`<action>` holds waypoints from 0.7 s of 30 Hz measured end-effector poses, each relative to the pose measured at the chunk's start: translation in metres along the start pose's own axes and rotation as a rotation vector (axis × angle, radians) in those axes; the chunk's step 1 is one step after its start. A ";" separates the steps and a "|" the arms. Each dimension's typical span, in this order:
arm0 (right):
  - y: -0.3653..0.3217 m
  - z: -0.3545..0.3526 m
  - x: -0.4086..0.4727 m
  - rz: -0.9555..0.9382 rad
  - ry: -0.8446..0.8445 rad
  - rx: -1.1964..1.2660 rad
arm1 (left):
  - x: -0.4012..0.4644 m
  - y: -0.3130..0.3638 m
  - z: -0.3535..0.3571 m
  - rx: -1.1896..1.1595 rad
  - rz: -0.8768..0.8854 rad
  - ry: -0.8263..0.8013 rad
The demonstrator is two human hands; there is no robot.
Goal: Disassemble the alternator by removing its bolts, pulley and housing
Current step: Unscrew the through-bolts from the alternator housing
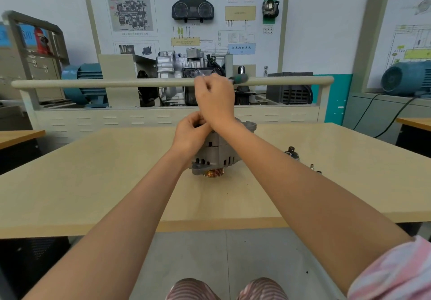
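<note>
A grey alternator [217, 155] stands on the beige table [93, 183] with its coppery ribbed pulley [213, 172] facing down toward me. My left hand [190, 134] rests on the alternator's top, fingers curled and pinching something small and dark there; what it is cannot be told. My right hand [215, 99] is raised above the alternator and grips a tool with a dark green handle [240, 78] that sticks out to the right. The tool's tip is hidden behind my hands.
To the right of the alternator lie a small dark part [291, 152] and two small metal pieces [314, 169]. Behind the table stands a training bench with a rail [116, 83], a gearbox and blue motors. Other desks flank both sides.
</note>
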State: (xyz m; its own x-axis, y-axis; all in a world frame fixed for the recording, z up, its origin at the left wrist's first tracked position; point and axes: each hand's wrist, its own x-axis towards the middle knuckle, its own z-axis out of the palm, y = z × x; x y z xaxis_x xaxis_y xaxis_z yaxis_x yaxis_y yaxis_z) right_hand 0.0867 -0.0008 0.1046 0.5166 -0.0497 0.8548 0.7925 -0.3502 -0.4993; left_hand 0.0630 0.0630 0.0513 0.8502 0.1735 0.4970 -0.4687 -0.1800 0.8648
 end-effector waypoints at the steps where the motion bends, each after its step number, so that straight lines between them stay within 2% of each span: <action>1: -0.001 -0.001 0.002 0.070 -0.043 0.121 | 0.000 -0.001 -0.001 -0.003 0.003 -0.018; 4: -0.004 0.001 0.008 0.267 -0.121 0.387 | 0.001 -0.002 -0.003 -0.003 0.003 -0.042; 10: -0.002 0.006 0.006 0.274 -0.046 0.375 | 0.002 -0.001 -0.004 -0.016 -0.030 -0.025; 12: 0.001 0.005 0.005 0.206 -0.019 0.270 | 0.003 0.000 -0.002 0.002 -0.042 -0.009; 13: 0.002 0.004 0.004 0.128 -0.010 0.108 | 0.004 0.001 -0.001 0.018 -0.049 0.003; 15: 0.006 0.004 -0.001 -0.034 0.039 -0.371 | 0.005 0.001 0.002 0.058 -0.076 0.035; 16: 0.008 0.005 -0.004 -0.073 0.066 -0.544 | 0.006 0.001 0.002 0.072 -0.086 0.047; 17: 0.008 0.005 -0.006 -0.083 0.088 -0.607 | 0.006 0.001 0.003 0.077 -0.088 0.055; 19: 0.007 0.007 -0.005 -0.072 0.102 -0.513 | 0.004 0.000 0.003 0.062 -0.065 0.059; 21: 0.005 0.006 -0.001 -0.043 0.087 -0.261 | 0.003 0.000 0.002 0.041 -0.032 0.038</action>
State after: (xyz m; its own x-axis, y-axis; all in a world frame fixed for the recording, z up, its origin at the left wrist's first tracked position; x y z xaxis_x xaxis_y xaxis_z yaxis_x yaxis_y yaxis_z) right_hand 0.0920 0.0028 0.1004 0.4460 -0.1057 0.8888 0.6970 -0.5820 -0.4190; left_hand 0.0662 0.0617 0.0523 0.8546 0.2165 0.4720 -0.4305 -0.2129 0.8771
